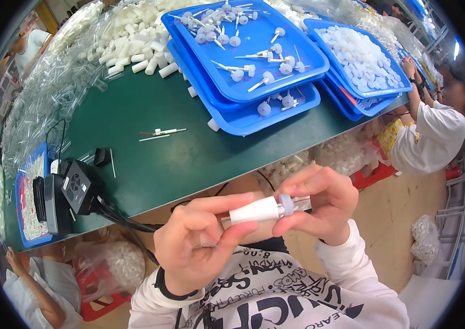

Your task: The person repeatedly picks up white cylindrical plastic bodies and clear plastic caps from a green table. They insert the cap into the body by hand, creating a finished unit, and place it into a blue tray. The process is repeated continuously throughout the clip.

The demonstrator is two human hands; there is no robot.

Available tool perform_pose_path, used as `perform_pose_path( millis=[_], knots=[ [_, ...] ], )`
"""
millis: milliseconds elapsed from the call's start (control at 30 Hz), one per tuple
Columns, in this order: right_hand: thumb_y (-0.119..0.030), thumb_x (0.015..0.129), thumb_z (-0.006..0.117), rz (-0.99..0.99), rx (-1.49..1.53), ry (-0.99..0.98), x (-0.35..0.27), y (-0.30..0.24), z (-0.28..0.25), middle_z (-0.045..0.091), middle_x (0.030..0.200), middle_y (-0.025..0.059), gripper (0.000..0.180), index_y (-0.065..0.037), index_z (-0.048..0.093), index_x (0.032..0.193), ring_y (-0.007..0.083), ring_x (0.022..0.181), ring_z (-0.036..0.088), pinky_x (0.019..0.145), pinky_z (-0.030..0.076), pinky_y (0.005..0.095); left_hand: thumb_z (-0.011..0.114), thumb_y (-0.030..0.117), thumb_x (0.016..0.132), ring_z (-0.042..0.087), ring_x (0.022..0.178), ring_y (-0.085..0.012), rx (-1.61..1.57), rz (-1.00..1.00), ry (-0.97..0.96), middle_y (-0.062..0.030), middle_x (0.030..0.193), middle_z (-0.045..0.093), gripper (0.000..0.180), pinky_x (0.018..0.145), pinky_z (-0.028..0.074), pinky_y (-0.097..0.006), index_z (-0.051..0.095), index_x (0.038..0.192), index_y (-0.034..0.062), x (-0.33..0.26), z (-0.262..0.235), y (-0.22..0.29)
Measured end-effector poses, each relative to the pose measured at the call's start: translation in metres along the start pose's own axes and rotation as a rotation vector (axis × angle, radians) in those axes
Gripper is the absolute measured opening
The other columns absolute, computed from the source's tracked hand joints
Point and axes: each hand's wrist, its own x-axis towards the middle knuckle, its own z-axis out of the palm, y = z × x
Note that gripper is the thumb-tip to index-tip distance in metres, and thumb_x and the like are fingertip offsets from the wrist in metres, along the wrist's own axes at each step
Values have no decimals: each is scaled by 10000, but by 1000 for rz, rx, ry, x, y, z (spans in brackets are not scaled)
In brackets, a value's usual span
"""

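Both hands are up close, just above the person's white shirt with black letters. Left hand [191,247] pinches a small white tube [254,210] between thumb and fingers. Right hand [320,205] curls in from the other side, and its fingertips pinch a round pale cap [286,204] that sits on the end of the tube. Tube and cap are in the air, between the two hands, in front of the green table [156,159].

On the table, well away from the hands, stands a stack of blue trays [254,104] with little white parts on thin sticks in them. Another blue tray [361,55] beside it is full of round white caps. A heap of white tubes [134,38] lies behind. A black box with cables [76,192] sits near the table's left edge. One finished white stick piece [164,131] lies alone on the green top. Another person in a white shirt [435,137] sits at the right.
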Motion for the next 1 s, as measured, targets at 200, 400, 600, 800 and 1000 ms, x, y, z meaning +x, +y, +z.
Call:
perform_pose_path(
  millis=[200,400,600,800,1000],
  knots=[
    [-221,584,859,187,208,62,-5,6,10,652,737,98,413,20,594,790,125,658,635,549,494,229,723,-23,721,653,844,-290,91,83,6,-271,925,625,376,664,544,-310,357,780,36,-1,0,-4],
    [-261,578,860,40,49,2,-8,3,11,647,718,94,437,21,587,771,129,612,631,541,493,210,749,10,705,673,776,-251,119,87,25,-235,907,649,350,592,522,-252,404,760,37,-4,0,-7],
    [-211,629,829,87,118,93,-4,-4,23,640,776,128,389,19,621,863,172,726,646,613,513,270,705,-49,721,634,765,-217,18,-107,-15,-228,903,640,348,645,503,-259,378,802,35,1,3,-9],
    [-9,721,713,63,-52,-34,-2,-3,-5,644,883,145,249,-2,602,944,190,792,642,665,514,289,612,190,800,514,938,-274,256,-179,-174,-161,1099,541,232,794,398,-366,481,862,10,6,-9,-11],
    [10,736,694,67,36,-130,1,-12,-4,670,923,156,193,-20,564,874,173,689,625,617,495,262,482,366,880,496,886,-294,660,8,-260,-102,945,573,331,809,334,-370,485,845,37,1,-8,-13]
  ],
)
